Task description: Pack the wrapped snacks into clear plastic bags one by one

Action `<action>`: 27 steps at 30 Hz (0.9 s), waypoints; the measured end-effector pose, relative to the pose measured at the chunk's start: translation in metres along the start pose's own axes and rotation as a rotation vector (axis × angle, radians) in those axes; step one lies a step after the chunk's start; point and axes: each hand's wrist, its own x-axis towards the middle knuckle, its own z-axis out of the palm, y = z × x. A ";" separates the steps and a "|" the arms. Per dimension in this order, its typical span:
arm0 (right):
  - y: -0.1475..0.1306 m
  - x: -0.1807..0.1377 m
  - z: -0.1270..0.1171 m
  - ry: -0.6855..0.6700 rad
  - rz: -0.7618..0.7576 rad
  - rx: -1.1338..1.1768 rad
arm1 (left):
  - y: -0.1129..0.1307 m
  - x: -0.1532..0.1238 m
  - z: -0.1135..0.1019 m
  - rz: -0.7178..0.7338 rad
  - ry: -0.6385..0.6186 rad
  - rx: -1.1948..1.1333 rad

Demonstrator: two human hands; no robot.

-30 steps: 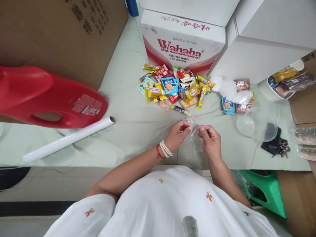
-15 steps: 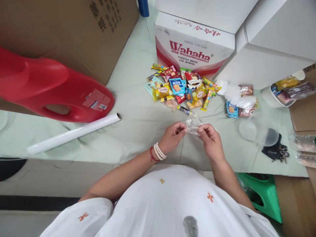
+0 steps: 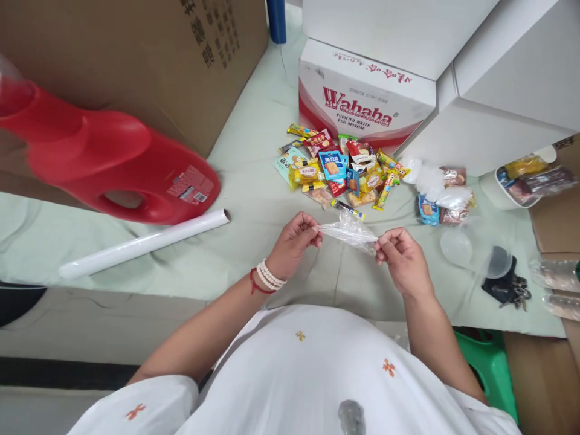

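Both my hands hold a small clear plastic bag (image 3: 348,231) stretched flat between them above the pale green cloth. My left hand (image 3: 292,244), with a bead bracelet and red string at the wrist, pinches the bag's left end. My right hand (image 3: 401,257) pinches its right end. Just beyond the bag lies a heap of small colourful snack packets (image 3: 338,172).
A red jug (image 3: 104,166) lies on its side at left, with a white paper roll (image 3: 145,243) in front of it. A Wahaha carton (image 3: 362,103) and white boxes stand behind. At right are bagged snacks (image 3: 441,193), a clear lid (image 3: 471,248), keys (image 3: 505,284) and a bowl of snacks (image 3: 528,172).
My hands have drawn apart, pulling the crumpled plastic bag out flat between them. The view has shifted a little to the left.
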 end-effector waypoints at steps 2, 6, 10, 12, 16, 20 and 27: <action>0.002 -0.001 -0.001 -0.014 -0.081 -0.212 | 0.000 -0.004 0.000 0.047 0.025 0.088; -0.004 0.003 0.007 -0.007 -0.355 -0.589 | -0.001 -0.011 0.007 0.091 -0.008 0.208; -0.007 0.020 0.016 -0.060 -0.531 -0.766 | -0.001 -0.017 0.014 0.107 -0.121 0.243; -0.007 0.029 0.013 -0.073 -0.482 -0.700 | 0.000 -0.020 0.012 0.115 -0.136 0.253; -0.008 0.035 0.006 -0.078 -0.411 -0.550 | 0.001 -0.024 0.004 0.119 -0.083 0.271; -0.007 0.033 0.014 -0.229 -0.495 -0.649 | 0.003 -0.026 0.004 0.094 -0.095 0.265; -0.014 0.043 0.011 -0.378 -0.233 -0.447 | 0.005 -0.027 -0.001 0.007 -0.127 0.311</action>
